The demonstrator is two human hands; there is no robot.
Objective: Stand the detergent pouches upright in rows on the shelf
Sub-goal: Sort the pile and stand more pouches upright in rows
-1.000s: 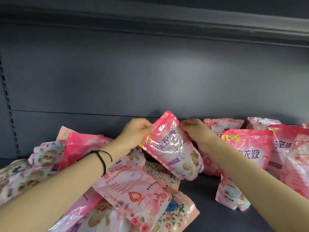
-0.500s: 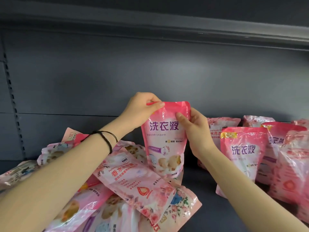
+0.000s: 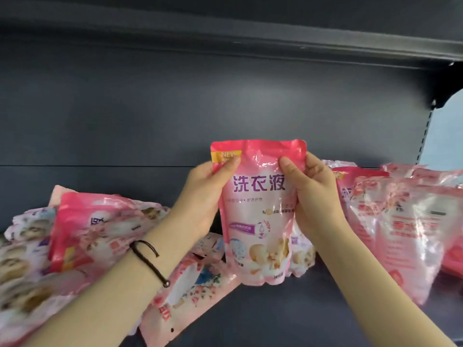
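A pink detergent pouch (image 3: 258, 221) with purple characters hangs upright in mid-frame, its bottom just above the dark shelf board (image 3: 288, 319). My left hand (image 3: 203, 196) grips its upper left edge, thumb on the front. On the upper right edge my right hand (image 3: 310, 194) grips the same pouch. A heap of pink pouches (image 3: 82, 236) lies flat and jumbled at the left. Several pouches (image 3: 400, 226) stand upright in rows at the right.
The dark back panel (image 3: 175, 116) rises behind everything, and the shelf above (image 3: 225, 33) overhangs. One flowered pouch (image 3: 190, 286) lies flat just under the held one. A slotted upright (image 3: 426, 131) marks the right end of the bay.
The held pouch went from tilted to upright, lifted clear of the heap, and came toward me and slightly right. Both hands now grip its top corners from the sides.
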